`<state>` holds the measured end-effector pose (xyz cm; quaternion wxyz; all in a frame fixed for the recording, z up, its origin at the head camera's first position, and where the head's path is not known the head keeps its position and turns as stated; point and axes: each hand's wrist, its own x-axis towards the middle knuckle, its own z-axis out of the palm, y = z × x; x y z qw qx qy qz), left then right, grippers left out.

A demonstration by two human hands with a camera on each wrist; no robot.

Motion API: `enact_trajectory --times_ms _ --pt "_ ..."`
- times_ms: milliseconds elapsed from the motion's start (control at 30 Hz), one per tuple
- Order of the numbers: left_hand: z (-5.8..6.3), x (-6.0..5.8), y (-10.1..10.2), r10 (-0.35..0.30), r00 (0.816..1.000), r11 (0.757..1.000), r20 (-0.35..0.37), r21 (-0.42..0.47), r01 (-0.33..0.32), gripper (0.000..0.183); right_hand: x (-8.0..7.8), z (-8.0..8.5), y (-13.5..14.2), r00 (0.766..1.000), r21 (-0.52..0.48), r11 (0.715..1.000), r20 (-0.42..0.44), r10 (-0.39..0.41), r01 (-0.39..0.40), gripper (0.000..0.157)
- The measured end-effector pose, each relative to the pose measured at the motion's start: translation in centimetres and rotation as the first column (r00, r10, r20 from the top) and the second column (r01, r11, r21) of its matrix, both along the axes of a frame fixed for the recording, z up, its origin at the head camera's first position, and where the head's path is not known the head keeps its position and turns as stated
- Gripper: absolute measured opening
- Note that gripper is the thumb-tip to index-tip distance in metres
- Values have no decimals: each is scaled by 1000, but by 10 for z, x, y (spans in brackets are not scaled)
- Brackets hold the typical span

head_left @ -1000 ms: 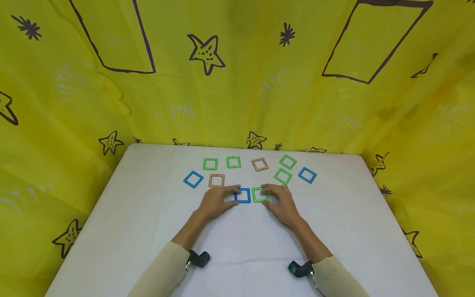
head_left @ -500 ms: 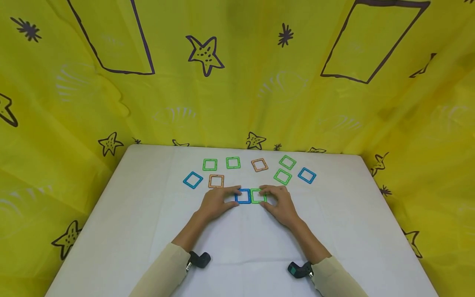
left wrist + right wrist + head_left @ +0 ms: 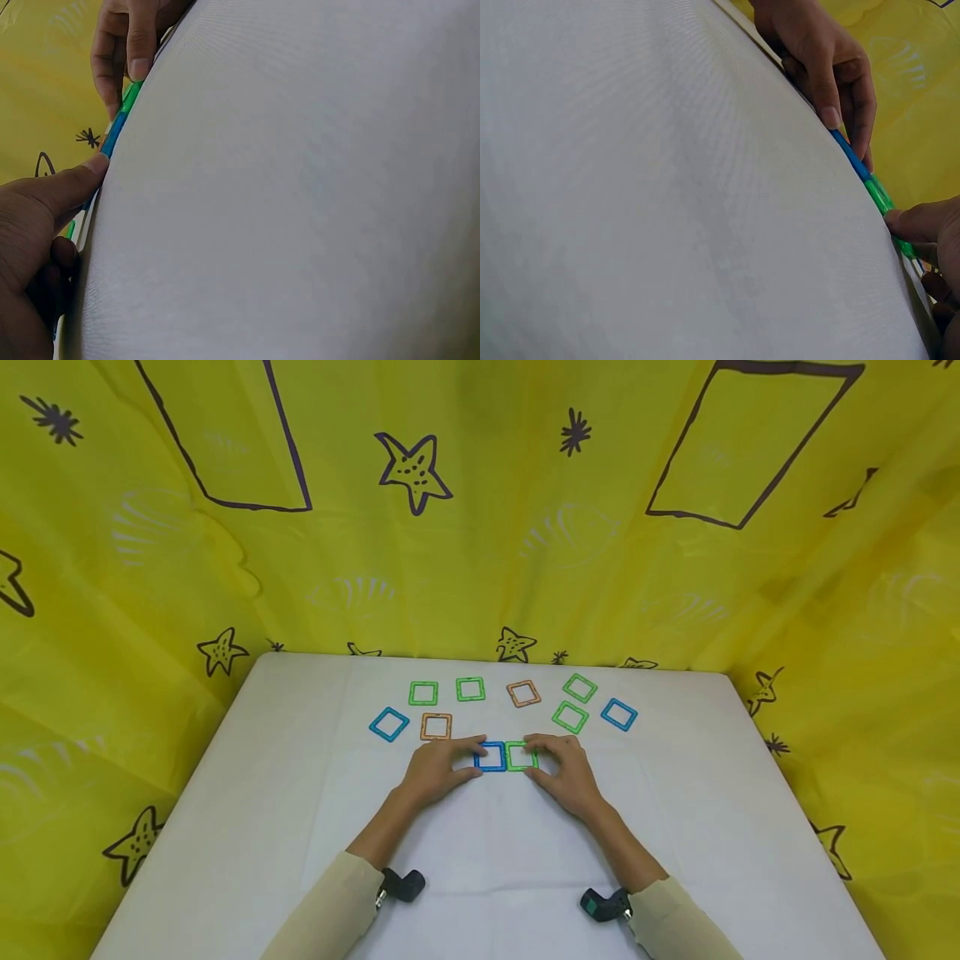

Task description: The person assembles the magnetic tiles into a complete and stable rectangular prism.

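Two square magnetic tile frames lie flat, edge to edge, near the middle of the white table. My left hand pinches the blue square frame by its left side, thumb at the near edge and fingers at the far edge. From the other side my right hand holds the green square frame the same way. In the left wrist view the blue frame meets the green frame end to end, both low against the tabletop. The right wrist view also has the thumbs at their near edges.
Beyond the hands several more square frames lie apart: an orange one by the left fingers, a blue one farther left, another blue one at right, and green and orange ones behind. A yellow patterned curtain surrounds the table.
A gap between the two held frames has closed: my right hand moved the green frame slightly left until it met the blue one. In the last half second the hands hardly move.
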<state>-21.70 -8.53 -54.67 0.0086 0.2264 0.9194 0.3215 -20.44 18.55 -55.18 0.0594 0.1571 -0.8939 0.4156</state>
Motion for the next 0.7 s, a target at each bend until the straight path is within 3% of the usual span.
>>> enact_trajectory --times_ms 467,700 --pt "-3 -3 -1 -1 1000 1000 -5 0 1 32 -1 0 0 1000 13 1000 -26 11 -11 30" --pt "-1 -1 -1 3 1000 1000 -8 13 -3 42 -1 1 -3 997 58 998 -74 34 -30 40"
